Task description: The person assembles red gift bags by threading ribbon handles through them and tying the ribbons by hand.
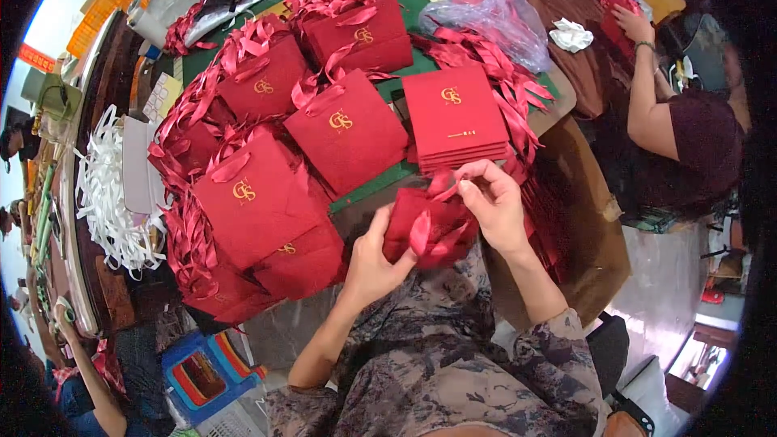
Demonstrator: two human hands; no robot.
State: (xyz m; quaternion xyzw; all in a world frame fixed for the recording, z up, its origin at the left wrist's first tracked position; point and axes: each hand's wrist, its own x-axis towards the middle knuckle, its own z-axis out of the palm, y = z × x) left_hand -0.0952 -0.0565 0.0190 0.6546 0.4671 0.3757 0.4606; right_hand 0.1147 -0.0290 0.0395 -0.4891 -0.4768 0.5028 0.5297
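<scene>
I hold a red paper gift bag (437, 239) just in front of the near edge of the green bench (376, 184), my left fingers (375, 233) clamped on its left side and my right fingers (473, 197) pinched together on its satin ribbon (443, 187). Past that edge, toward the bench's right side, lies a neat stack of flat red bags (457, 113), with red ribbons (502, 73) trailing along its right, while ribbon-handled bags (259, 218) crowd toward the left edge. A clear plastic bag (518, 28) rests near the right edge, and white ribbons (109, 194) bunch beyond the left one.
</scene>
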